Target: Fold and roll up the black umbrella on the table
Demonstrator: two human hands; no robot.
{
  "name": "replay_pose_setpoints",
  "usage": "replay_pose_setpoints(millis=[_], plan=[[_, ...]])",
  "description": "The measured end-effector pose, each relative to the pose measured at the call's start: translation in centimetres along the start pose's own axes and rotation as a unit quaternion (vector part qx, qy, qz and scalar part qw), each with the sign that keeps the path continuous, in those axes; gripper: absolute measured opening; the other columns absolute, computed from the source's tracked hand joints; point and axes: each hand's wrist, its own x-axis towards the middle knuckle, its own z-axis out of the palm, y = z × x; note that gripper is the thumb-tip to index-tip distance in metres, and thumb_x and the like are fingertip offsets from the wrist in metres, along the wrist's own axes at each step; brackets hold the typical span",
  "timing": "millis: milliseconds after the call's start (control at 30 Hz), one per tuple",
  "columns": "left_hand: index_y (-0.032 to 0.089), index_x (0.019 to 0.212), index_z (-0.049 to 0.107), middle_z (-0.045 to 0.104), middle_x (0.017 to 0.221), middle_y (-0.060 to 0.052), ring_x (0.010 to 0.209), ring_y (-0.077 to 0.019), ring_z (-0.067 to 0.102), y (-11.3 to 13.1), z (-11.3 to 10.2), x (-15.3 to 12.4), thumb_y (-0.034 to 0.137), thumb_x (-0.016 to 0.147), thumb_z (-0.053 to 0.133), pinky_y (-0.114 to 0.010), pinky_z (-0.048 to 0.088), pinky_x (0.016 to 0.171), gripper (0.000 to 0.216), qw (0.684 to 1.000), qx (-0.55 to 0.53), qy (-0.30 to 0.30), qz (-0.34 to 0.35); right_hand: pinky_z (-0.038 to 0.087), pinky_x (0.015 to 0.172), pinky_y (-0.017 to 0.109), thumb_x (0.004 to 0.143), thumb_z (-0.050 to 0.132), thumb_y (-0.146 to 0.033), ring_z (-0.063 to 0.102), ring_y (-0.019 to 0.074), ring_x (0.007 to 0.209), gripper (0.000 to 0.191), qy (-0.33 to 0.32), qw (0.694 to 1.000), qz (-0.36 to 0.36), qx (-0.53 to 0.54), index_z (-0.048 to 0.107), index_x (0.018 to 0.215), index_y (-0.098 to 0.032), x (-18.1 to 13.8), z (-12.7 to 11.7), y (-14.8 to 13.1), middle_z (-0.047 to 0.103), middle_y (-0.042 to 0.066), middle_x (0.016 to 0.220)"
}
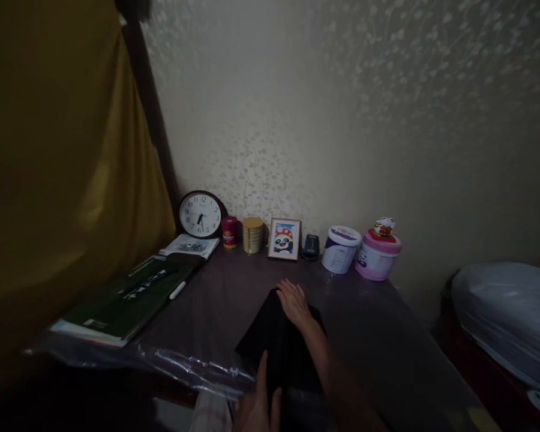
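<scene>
the right hand (293,301) lies flat over the far edge of a black, cloth-like piece (263,327), fingers stretched out and close together, not curled around anything. the left hand (255,411) is at the near edge of the view, its index finger straight and its thumb held apart; the fingertip overlaps the piece's near left side, but whether it pinches anything i cannot tell. the black piece rests on the dark surface (360,324), spread beneath the right hand and forearm and reaching back toward the left hand. to the left, a green book (126,300) lies near the edge, with a white pen (177,290) along its right side. farther back, along the wall (342,120), stand a round clock (200,215), a red tin (229,233), a yellow-topped container (252,236), a framed panda picture (284,239), a small dark object (311,246), a white-and-purple tub (339,251) and a pink tub (377,261) bearing a cat figurine (384,227). a yellow curtain (72,150) hangs at far left.
</scene>
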Motion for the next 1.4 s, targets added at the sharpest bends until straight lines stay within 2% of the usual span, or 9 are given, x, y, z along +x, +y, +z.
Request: replay_pose_setpoints(millis=[133,400,633,800,900,1000,1133,1267,1400], plan=[[0.006,0.139,0.015,0.068,0.101,-0.015,0.103,-0.0199,0.06,-0.5,0.3,0.1,0.028,0.085,0.028,-0.029,0.039,0.091,0.059,1.0,0.009,-0.013,0.003,0.023,0.105,0.043,0.09,0.035,-0.029,0.039,0.0185,0.124,0.033,0.023,0.999,-0.03,0.009,0.057,0.112,-0.019,-2.8,-0.6,-2.2,0.052,0.008,0.127],[-0.002,0.135,0.018,0.062,0.11,-0.021,0.103,-0.0229,0.059,-2.3,1.4,0.6,0.03,0.081,0.023,-0.032,0.042,0.087,0.063,0.999,0.006,-0.01,0.036,0.02,0.108,0.036,0.093,0.03,-0.026,0.051,0.0113,0.11,0.035,-0.137,0.971,-0.129,0.149,0.065,0.096,-0.024,-10.2,-3.1,-8.3,0.069,-0.001,0.094],[-0.001,0.134,0.018,0.061,0.112,-0.021,0.119,-0.0218,0.048,-1.3,0.8,0.5,0.031,0.084,0.023,-0.033,0.033,0.098,0.06,0.999,0.005,0.014,0.047,0.029,0.104,0.043,0.09,0.035,-0.025,0.048,0.0181,0.115,0.031,0.003,0.986,-0.027,0.167,0.063,0.104,-0.023,-10.4,-3.0,-6.6,0.063,0.005,0.11],[-0.002,0.131,0.017,0.049,0.125,-0.026,0.119,-0.0259,0.047,-1.3,0.4,0.5,0.034,0.084,0.028,-0.04,0.035,0.098,0.061,0.999,-0.036,-0.006,0.032,0.025,0.105,0.047,0.088,0.038,-0.022,0.045,0.0185,0.118,0.029,-0.006,0.988,-0.05,0.148,0.064,0.102,-0.024,-10.6,-2.4,-6.5,0.063,0.003,0.112],[0.001,0.135,0.003,0.043,0.131,-0.024,0.119,-0.0235,0.047,-0.9,0.1,0.4,0.03,0.081,0.037,-0.038,0.033,0.1,0.07,0.995,-0.085,0.006,0.049,0.026,0.105,0.046,0.088,0.038,-0.021,0.045,0.0185,0.118,0.03,-0.016,0.989,-0.046,0.142,0.065,0.1,-0.023,-10.5,-2.6,-6.9,0.064,0.003,0.11],[0.008,0.137,-0.013,0.034,0.14,-0.019,0.123,-0.019,0.043,-0.3,-0.4,0.5,0.022,0.077,0.044,-0.033,0.031,0.102,0.085,0.99,-0.116,-0.046,0.073,0.025,0.106,0.044,0.088,0.037,-0.019,0.045,0.0178,0.118,0.031,-0.026,0.989,-0.043,0.141,0.065,0.099,-0.022,-10.5,-2.7,-7.1,0.064,0.003,0.109],[0.01,0.139,-0.011,0.017,0.147,-0.015,0.132,-0.0159,0.027,-0.2,-0.7,0.9,0.016,0.076,0.042,-0.029,0.026,0.105,0.083,0.985,-0.136,-0.084,0.066,0.025,0.106,0.044,0.087,0.037,-0.017,0.044,0.0177,0.118,0.032,-0.017,0.988,-0.045,0.147,0.065,0.101,-0.022,-10.5,-2.2,-6.9,0.064,0.003,0.109],[0.003,0.139,-0.004,0.03,0.142,-0.018,0.131,-0.0157,0.028,-0.8,-0.7,1.2,0.017,0.077,0.041,-0.028,0.025,0.106,0.077,0.988,-0.117,-0.089,0.048,0.026,0.106,0.044,0.086,0.039,-0.019,0.042,0.0186,0.121,0.037,-0.021,0.985,-0.03,0.171,0.052,0.121,-0.022,-10.5,-1.9,-6.6,0.057,0.006,0.121],[-0.001,0.138,0.0,0.035,0.139,-0.018,0.129,-0.0152,0.034,-0.6,-1.3,1.3,0.018,0.078,0.041,-0.027,0.027,0.104,0.075,0.986,-0.128,-0.097,0.051,0.032,0.103,0.041,0.084,0.045,-0.026,0.043,0.0205,0.121,0.036,0.001,0.973,-0.012,0.231,0.053,0.119,-0.021,-10.7,-3.7,-6.6,0.052,0.009,0.127]])
